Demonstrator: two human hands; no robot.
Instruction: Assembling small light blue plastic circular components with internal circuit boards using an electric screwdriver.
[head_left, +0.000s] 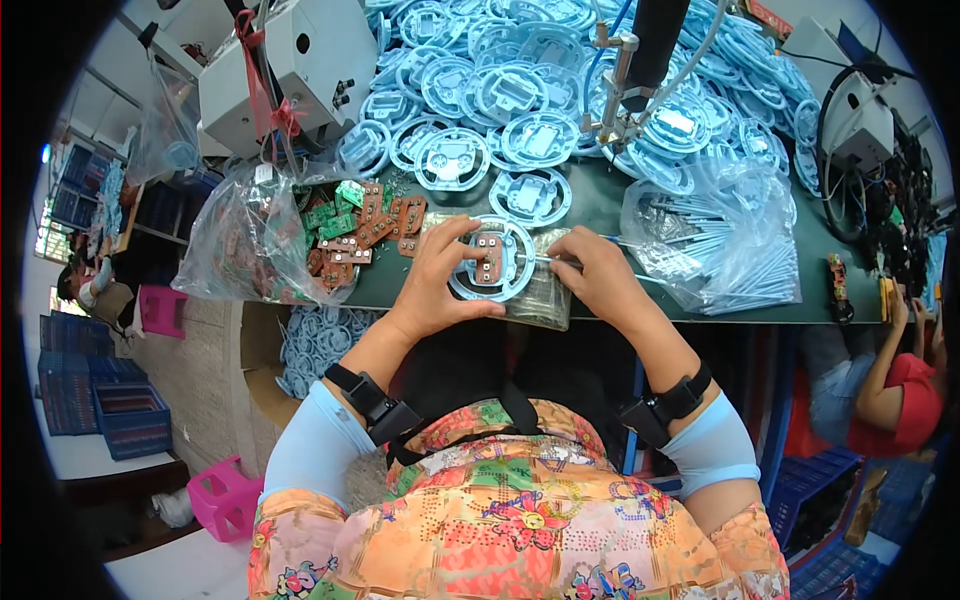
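We hold a blue ring (527, 247) in our left hand (440, 280), its grip clamped on the ring's left side, thumb along the bottom and fingers over the top. The ring sits just inside the table's near edge, with a brown board (488, 264) in its middle. Our right hand (600, 270) has its grip pinched together on a thin pale stick (543, 259) at the ring's right side; we cannot tell whether the stick touches the board. Under both hands a clear pad (545, 308) reaches the near edge of the table (597, 203).

Our room is tight to the left, where loose boards (375, 225) lie near the left hand, and to the right, where a bag of sticks (720, 245) lies. Ahead, one loose ring (530, 197) lies just beyond our hands, before a big pile of rings (510, 95). A strip of green tabletop shows right of the bag.
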